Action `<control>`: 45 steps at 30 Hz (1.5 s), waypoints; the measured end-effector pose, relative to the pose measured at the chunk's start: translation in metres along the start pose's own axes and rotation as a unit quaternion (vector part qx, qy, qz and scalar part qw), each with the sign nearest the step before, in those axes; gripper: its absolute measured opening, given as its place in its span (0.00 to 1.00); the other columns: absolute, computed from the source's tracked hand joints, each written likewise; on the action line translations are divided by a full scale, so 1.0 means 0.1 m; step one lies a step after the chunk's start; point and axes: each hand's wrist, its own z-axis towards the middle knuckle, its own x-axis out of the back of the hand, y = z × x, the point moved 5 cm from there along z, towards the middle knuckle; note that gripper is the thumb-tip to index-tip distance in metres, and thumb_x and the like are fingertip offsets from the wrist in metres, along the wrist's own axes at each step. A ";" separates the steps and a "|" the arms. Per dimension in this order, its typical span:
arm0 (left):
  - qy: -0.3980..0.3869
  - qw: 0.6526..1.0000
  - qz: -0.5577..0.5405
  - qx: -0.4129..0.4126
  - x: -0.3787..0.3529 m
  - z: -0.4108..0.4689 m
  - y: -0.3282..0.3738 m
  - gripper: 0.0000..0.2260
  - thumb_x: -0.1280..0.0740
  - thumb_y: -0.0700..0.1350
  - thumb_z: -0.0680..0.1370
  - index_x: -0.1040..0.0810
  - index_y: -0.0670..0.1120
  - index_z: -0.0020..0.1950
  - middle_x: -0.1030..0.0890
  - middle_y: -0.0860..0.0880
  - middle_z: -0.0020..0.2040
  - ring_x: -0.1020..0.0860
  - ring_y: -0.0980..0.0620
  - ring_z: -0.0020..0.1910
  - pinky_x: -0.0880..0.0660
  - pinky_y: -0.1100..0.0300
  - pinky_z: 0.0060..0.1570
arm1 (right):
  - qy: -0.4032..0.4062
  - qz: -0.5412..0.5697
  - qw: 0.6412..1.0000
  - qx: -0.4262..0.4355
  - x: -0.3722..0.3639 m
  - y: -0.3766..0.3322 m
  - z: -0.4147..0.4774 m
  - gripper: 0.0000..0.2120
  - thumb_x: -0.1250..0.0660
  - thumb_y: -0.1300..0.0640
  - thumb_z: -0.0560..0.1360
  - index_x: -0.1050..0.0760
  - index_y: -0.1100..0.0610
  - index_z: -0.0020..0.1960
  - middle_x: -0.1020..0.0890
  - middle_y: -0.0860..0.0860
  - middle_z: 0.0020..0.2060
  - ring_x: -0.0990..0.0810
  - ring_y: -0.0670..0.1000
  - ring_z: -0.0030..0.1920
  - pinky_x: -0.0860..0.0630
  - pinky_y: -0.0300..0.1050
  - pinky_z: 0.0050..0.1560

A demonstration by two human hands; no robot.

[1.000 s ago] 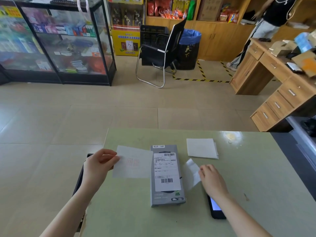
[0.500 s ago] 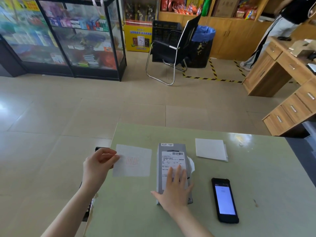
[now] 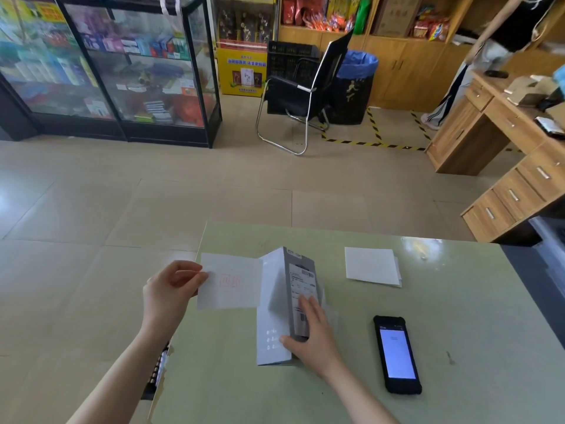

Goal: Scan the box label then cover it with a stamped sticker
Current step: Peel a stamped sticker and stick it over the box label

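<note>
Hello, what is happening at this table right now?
A person is working on a grey box at a green table. The right hand has tipped the box up on its side and grips it over the shipping label, which is not yet covered. The left hand holds a white sticker with a red stamp beside the box. A phone with a lit screen lies to the right, and spare white sheets lie further back.
</note>
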 end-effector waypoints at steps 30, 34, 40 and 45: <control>0.042 0.998 0.017 -0.033 0.09 -0.07 0.13 0.05 0.24 0.41 0.71 0.18 0.49 0.43 0.15 0.53 0.38 0.18 0.64 0.34 0.25 0.77 0.35 | 0.030 0.113 0.992 -0.050 -0.07 0.16 -0.08 0.32 0.32 0.51 0.70 0.39 0.47 0.72 0.31 0.47 0.64 0.26 0.47 0.62 0.28 0.45 0.62; 0.052 0.997 0.027 -0.045 0.07 -0.12 0.18 0.06 0.24 0.44 0.72 0.19 0.51 0.45 0.15 0.54 0.40 0.17 0.62 0.38 0.22 0.66 0.41 | 0.020 0.078 0.992 -0.094 -0.01 0.34 -0.07 0.14 0.41 0.58 0.76 0.31 0.43 0.59 0.21 0.48 0.59 0.23 0.47 0.55 0.27 0.42 0.52; 0.054 0.988 0.068 -0.125 -0.18 -0.27 0.33 0.08 0.25 0.46 0.73 0.22 0.56 0.43 0.17 0.61 0.38 0.19 0.70 0.39 0.27 0.75 0.39 | 0.129 -0.067 0.983 -0.114 0.26 0.27 -0.09 0.21 0.38 0.50 0.76 0.31 0.56 0.67 0.24 0.52 0.62 0.25 0.53 0.62 0.29 0.44 0.54; 0.044 0.935 0.151 -0.317 -0.50 -0.51 0.54 0.07 0.25 0.46 0.72 0.21 0.53 0.45 0.16 0.60 0.40 0.18 0.61 0.38 0.25 0.67 0.39 | 0.021 0.307 0.940 -0.147 0.33 -0.40 0.00 0.14 0.38 0.48 0.77 0.22 0.58 0.50 0.17 0.55 0.45 0.18 0.53 0.42 0.23 0.45 0.42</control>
